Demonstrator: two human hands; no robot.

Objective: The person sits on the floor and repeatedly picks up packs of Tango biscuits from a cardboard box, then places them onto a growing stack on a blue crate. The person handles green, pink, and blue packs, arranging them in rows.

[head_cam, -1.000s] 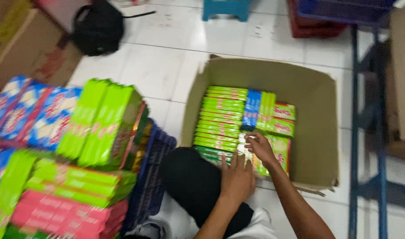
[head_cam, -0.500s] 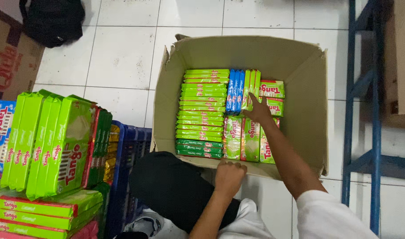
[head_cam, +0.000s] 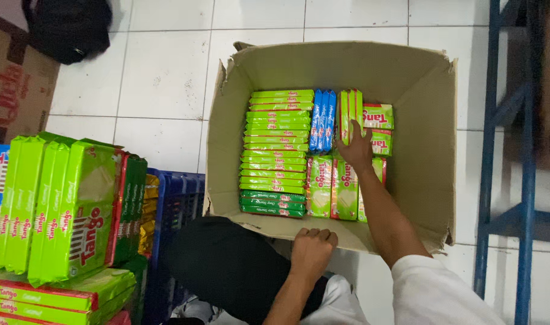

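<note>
Cardboard box (head_cam: 419, 78) sits open on the white tiled floor (head_cam: 166, 72), partly packed with wafer packs. Right hand (head_cam: 356, 147) reaches into it, palm down, fingers spread loosely across the upright green packs (head_cam: 351, 108) near the box middle; pressing on them, not gripping anything that can be seen. Blue packs (head_cam: 322, 120) stand just beside those, to the left. Stack of light green packs (head_cam: 276, 141) fills the left column, with dark green packs (head_cam: 272, 204) at its near end. Three flat green packs (head_cam: 335, 186) lie under the forearm. Left hand (head_cam: 313, 247) is curled into a loose fist, resting against the near box wall, holding nothing visible. Outside the box, left of it: bundles of green wafer packs (head_cam: 58, 204) stacked on a blue crate (head_cam: 179, 192). Black bag (head_cam: 70, 27) at top left, blue metal rack (head_cam: 525, 180) on the right.
</note>
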